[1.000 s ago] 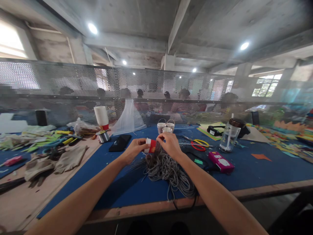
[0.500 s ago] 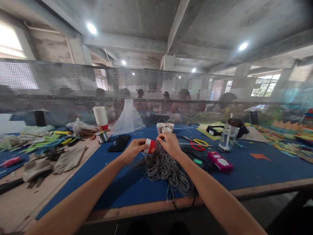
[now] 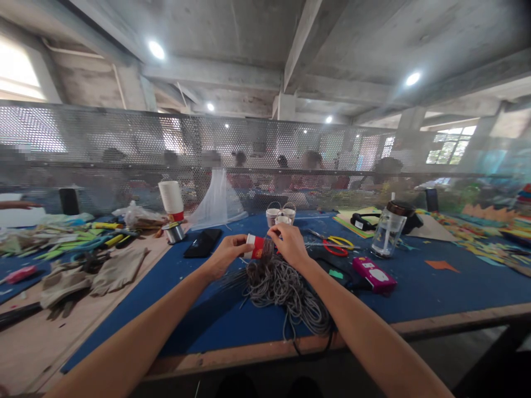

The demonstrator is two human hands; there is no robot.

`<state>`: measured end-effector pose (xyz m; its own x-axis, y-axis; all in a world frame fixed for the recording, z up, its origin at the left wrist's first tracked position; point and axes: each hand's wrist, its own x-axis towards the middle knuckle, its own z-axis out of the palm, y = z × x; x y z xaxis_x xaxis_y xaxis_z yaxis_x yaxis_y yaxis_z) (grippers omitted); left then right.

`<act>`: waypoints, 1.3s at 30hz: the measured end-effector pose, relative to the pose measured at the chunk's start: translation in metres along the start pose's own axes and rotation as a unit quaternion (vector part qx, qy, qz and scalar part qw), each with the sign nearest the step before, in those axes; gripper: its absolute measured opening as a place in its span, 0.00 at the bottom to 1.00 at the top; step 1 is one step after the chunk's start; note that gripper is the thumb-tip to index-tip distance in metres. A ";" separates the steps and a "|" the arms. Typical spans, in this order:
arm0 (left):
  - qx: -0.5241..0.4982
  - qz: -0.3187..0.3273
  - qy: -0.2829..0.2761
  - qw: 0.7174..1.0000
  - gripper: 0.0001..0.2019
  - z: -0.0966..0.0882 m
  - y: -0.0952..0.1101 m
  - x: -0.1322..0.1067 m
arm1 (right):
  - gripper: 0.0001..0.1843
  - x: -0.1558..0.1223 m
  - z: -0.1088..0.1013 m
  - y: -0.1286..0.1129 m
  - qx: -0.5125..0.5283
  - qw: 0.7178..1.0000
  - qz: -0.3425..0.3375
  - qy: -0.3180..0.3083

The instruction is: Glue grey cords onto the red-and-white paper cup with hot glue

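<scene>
A small red and white paper cup lies on its side between both hands, above the blue mat. My left hand grips its white rim end with closed fingers. My right hand pinches the other end, where grey cord meets the cup. A tangled heap of grey cord lies on the mat just below the hands and trails toward the table's front edge.
Near the hands lie a black phone, yellow and red scissors, a pink box, a clear jar, three small white cups and a paper cup stack. Gloves and tools sit at left. People sit behind a mesh screen.
</scene>
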<state>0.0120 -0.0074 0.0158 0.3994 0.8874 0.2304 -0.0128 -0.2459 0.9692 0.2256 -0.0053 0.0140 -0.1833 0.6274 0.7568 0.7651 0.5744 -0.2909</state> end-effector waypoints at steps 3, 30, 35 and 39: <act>-0.001 0.007 0.008 1.000 0.15 -0.001 -0.001 0.001 | 0.10 0.001 0.000 0.001 0.005 1.000 0.014 0.001; -0.122 0.006 0.063 0.991 0.17 -0.009 -0.001 0.007 | 0.20 0.002 0.008 -0.005 0.296 0.948 0.089 -0.073; -0.130 0.009 0.086 0.988 0.19 -0.010 -0.002 0.009 | 0.11 0.004 0.002 -0.004 0.213 0.977 0.025 0.003; -0.126 0.016 0.085 0.988 0.18 -0.008 -0.003 0.008 | 0.07 0.004 0.003 -0.003 0.197 0.980 0.026 0.012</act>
<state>0.0077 0.0039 0.0160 0.2350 0.9387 0.2522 -0.2593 -0.1895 0.9470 0.2212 -0.0030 0.0158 -0.1320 0.6522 0.7464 0.4755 0.7024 -0.5297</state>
